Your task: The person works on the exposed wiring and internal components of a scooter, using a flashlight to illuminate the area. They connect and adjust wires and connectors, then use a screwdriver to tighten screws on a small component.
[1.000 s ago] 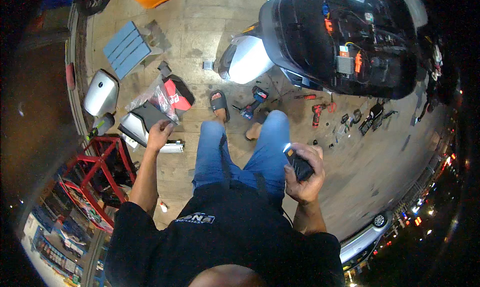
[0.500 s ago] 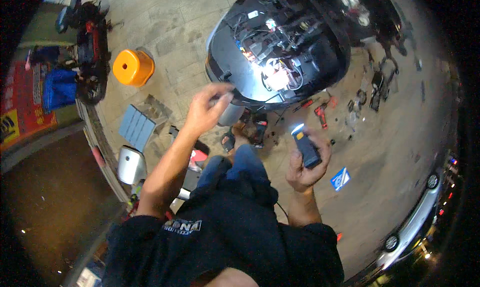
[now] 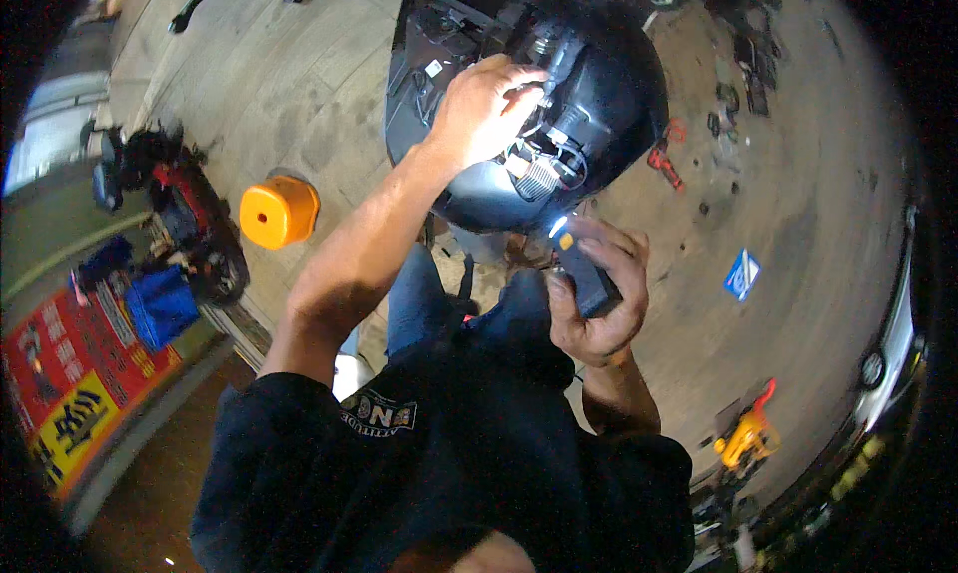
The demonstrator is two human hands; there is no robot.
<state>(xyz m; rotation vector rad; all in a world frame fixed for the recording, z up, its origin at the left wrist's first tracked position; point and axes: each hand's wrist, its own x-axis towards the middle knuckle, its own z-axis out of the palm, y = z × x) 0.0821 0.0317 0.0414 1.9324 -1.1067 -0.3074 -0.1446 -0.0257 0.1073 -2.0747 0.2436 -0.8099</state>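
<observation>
Since half a second ago, the left hand (image 3: 484, 109) has moved from the shell's near edge to over its inside, and the torch (image 3: 589, 286) has come up closer to its rim. That black shell (image 3: 484, 202), open side up with wiring and parts inside, fills the upper middle of the frame. Thumb and forefinger of the left hand are bent almost together beside a dark tubular part (image 3: 564, 64); whether they pinch something or only touch it, I cannot tell. Right of centre, the right hand (image 3: 617, 303) is closed around the dark torch, thumb on one side and fingers wrapped over the other. The torch's lit end points up the frame, just beside the shell's lower rim. A silver finned block (image 3: 537, 180) sits in the shell below the left hand. An orange stool (image 3: 279, 212) stands at centre left; a blue-and-white packet (image 3: 741, 276) lies at centre right.
</observation>
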